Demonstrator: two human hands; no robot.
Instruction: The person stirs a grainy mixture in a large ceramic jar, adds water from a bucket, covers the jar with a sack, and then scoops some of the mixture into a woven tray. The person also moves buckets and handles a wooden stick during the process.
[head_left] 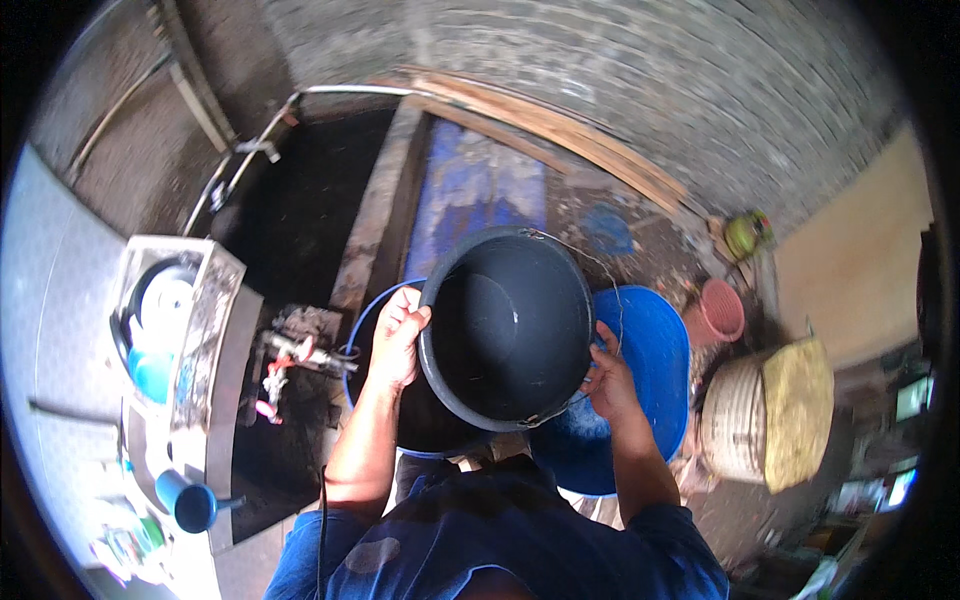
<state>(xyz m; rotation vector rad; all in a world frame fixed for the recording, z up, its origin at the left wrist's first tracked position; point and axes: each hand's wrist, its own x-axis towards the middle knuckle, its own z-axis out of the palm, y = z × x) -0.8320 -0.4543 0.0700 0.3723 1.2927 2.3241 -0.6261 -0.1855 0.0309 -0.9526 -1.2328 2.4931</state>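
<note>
I have the black bucket (pixel 507 328) up in both hands, mouth facing me, tipped so I look straight into it. My left hand (pixel 398 335) is closed over the bucket's left rim, fingers curled on the edge; my right hand (pixel 607 378) is wrapped round the right rim, low on that side. The wire handle hangs loose along the bucket's right.

As far as I can judge, the lift is done: the bucket is off the ground and looks empty, no water or load that I can see inside. It is not yet set down anywhere or filled, so whatever comes of it is still ahead.

Below the bucket sit two blue tubs: one (pixel 640 380) under and right of it, partly hidden, the other (pixel 362 330) only a rim showing left of it. Left of the bucket is a tap (pixel 290 352) over a dark wet corner, close to my left wrist, so there is little slack that way. Right of the bucket stand a pink pot (pixel 720 310) and a woven basket (pixel 770 415), near but apart from my right arm. Beyond the bucket, a blue sheet (pixel 480 190) and planks (pixel 560 135) lie by the brick wall; the freest room is upward and toward me
</note>
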